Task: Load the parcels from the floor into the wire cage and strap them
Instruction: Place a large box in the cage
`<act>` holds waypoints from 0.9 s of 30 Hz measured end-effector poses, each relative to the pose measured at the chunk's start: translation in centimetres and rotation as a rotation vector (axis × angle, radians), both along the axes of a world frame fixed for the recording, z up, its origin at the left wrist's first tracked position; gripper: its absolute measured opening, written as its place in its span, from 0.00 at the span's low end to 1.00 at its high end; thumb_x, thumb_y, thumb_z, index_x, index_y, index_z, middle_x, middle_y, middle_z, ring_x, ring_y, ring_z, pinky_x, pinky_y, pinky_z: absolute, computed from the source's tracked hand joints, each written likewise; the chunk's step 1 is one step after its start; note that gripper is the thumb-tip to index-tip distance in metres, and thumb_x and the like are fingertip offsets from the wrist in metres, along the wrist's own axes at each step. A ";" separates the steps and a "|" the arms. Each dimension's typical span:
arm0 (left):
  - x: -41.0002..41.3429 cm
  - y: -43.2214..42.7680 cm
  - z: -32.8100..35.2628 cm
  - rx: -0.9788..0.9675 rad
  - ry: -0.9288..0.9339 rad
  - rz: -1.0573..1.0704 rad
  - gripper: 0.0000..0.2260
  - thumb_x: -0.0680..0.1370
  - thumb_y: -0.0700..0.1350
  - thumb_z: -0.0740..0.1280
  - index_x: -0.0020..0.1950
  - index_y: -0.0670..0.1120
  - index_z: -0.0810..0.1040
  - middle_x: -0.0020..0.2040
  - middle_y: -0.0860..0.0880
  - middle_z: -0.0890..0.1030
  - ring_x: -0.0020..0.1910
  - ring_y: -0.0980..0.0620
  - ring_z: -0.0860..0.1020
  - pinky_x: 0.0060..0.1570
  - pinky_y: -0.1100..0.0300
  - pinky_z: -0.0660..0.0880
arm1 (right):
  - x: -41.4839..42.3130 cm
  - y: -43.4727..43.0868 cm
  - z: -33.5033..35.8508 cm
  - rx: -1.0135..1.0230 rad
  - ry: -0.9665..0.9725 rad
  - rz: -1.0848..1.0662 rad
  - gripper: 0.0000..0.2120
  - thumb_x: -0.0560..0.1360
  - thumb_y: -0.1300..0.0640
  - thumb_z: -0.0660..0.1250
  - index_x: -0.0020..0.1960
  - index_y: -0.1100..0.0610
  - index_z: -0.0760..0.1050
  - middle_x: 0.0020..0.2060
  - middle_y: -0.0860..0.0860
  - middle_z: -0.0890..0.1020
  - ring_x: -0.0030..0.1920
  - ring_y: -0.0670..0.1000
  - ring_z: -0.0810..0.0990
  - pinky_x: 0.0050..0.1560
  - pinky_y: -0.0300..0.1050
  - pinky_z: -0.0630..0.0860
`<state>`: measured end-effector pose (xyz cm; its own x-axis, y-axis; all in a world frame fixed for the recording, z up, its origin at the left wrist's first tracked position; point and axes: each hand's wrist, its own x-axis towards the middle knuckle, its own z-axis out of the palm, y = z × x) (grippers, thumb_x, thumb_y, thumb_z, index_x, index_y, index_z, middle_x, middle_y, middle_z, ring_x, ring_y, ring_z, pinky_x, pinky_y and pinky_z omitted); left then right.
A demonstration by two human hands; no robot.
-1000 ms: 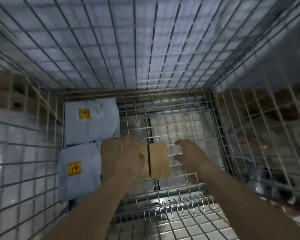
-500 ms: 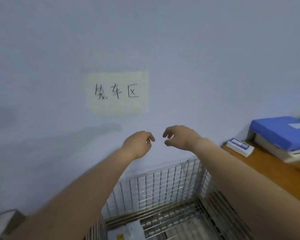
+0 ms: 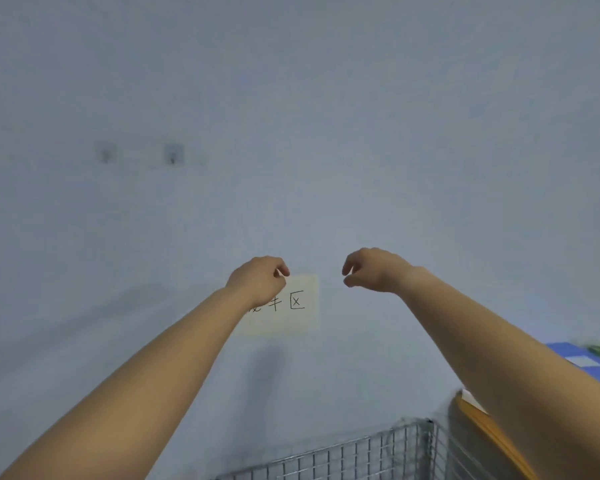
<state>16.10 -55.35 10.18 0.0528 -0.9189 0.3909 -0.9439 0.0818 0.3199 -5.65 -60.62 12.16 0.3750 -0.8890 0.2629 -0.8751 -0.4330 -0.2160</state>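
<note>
"Where is the wire cage [image 3: 361, 452]?"

"Down at 6 o'clock, right by the wall [image 3: 291, 98]. Only its top wire edge shows."

"And the hands?"

"Both are up in the air, well above the cage. The left hand [image 3: 257, 282] is at 7 o'clock from the middle. The right hand [image 3: 374, 270] is at 4 o'clock. There is a gap between them."

"Are they holding anything?"

"No. The fingers on both hands are bent loosely and point down. Nothing is in them."

"What else is there?"

"A pale paper sign [image 3: 302, 306] with black writing is stuck on the wall. The left hand covers part of it. Two small hooks [image 3: 173, 154] sit at 10 o'clock. A wooden table [image 3: 492, 434] is just beside the cage at 5 o'clock. A blue box [image 3: 575, 358] shows past the right arm at 4 o'clock."
</note>
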 end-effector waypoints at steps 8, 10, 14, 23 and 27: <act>5.6 10.5 -0.6 0.078 -0.038 0.306 0.14 0.78 0.48 0.60 0.63 0.51 0.75 0.61 0.51 0.77 0.59 0.49 0.76 0.57 0.56 0.72 | 5.6 2.2 -0.3 -0.011 0.076 0.184 0.13 0.73 0.49 0.67 0.56 0.51 0.78 0.54 0.50 0.81 0.51 0.52 0.77 0.51 0.44 0.72; 8.3 14.3 -1.2 0.118 -0.051 0.423 0.14 0.78 0.49 0.60 0.63 0.51 0.75 0.62 0.50 0.77 0.59 0.49 0.76 0.57 0.55 0.73 | 9.2 3.7 -0.8 -0.005 0.086 0.280 0.13 0.73 0.49 0.66 0.56 0.50 0.78 0.54 0.50 0.81 0.52 0.52 0.77 0.52 0.44 0.72; 13.5 24.6 -2.3 0.166 -0.055 0.700 0.15 0.78 0.50 0.60 0.63 0.51 0.74 0.62 0.50 0.77 0.59 0.48 0.76 0.57 0.55 0.73 | 17.9 8.9 -2.6 0.004 0.129 0.515 0.14 0.73 0.48 0.66 0.58 0.49 0.77 0.56 0.49 0.80 0.56 0.52 0.77 0.53 0.44 0.72; 18.7 51.5 -2.0 0.211 -0.006 1.312 0.16 0.78 0.52 0.60 0.63 0.51 0.74 0.63 0.49 0.77 0.59 0.46 0.76 0.56 0.54 0.73 | 34.3 29.3 -3.8 0.024 0.130 1.089 0.16 0.74 0.49 0.65 0.60 0.51 0.77 0.58 0.51 0.79 0.57 0.53 0.77 0.56 0.46 0.73; 18.6 60.7 -1.8 0.216 0.011 1.491 0.15 0.78 0.52 0.60 0.63 0.50 0.75 0.62 0.48 0.77 0.58 0.47 0.76 0.54 0.54 0.73 | 39.0 39.4 -4.4 0.021 0.144 1.294 0.17 0.74 0.48 0.66 0.61 0.51 0.76 0.59 0.50 0.79 0.57 0.53 0.78 0.57 0.46 0.74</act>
<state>34.71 5.38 8.39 0.9658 -0.0600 0.2521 -0.1145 -0.9715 0.2076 33.38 -21.20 7.72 0.9813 0.1330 0.1390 0.1563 -0.9725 -0.1729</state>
